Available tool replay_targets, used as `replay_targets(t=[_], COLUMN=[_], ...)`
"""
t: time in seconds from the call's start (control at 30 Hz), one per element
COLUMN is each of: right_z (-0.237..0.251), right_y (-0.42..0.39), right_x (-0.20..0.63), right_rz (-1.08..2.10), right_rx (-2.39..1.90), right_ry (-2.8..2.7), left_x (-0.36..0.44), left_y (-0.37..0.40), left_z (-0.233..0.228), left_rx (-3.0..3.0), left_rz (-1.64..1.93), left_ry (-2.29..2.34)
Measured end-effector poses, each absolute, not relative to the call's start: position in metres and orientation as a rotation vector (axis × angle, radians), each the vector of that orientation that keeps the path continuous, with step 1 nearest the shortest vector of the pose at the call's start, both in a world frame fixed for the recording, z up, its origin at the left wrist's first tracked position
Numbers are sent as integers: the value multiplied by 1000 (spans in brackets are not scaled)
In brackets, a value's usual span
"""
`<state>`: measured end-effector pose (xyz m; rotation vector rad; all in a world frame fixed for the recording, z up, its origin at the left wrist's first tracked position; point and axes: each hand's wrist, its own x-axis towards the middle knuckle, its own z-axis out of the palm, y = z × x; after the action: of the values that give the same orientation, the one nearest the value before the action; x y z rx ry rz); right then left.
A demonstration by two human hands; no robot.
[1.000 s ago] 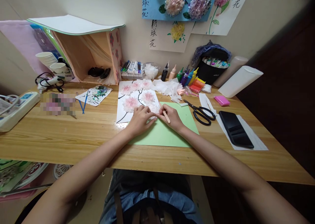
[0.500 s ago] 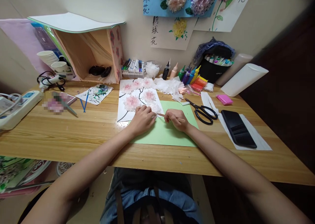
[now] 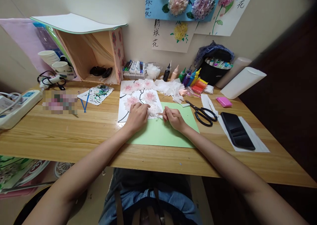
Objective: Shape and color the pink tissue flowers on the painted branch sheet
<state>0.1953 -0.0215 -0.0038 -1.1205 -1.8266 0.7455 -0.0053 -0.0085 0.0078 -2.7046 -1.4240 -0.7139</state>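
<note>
From the head view, the left hand point(image 3: 137, 115) presses the tissue flower point(image 3: 154, 109) onto the white sheet point(image 3: 123, 110), fingers curled on it, while the right hand point(image 3: 173, 117) pinches a thin stick point(image 3: 165, 114), its tip at the petals, over the green paper point(image 3: 163, 132).

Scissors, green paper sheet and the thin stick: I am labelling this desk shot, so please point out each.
scissors point(image 3: 203, 113), head view, on the black handles.
green paper sheet point(image 3: 162, 134), head view, on its bare middle.
thin stick point(image 3: 160, 114), head view, on its tip by the right hand point(image 3: 174, 118).
</note>
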Motion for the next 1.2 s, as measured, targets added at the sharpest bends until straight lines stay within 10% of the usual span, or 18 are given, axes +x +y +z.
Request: replay_targets(t=[1.2], right_z=[-7], right_y=[-34], right_x=[191], right_rz=[621], right_rx=[-1125], right_ry=[-1765], left_x=[-5], left_y=[-11], left_z=[14], left_rx=[-2607], left_rz=[-410], left_ry=[-1573])
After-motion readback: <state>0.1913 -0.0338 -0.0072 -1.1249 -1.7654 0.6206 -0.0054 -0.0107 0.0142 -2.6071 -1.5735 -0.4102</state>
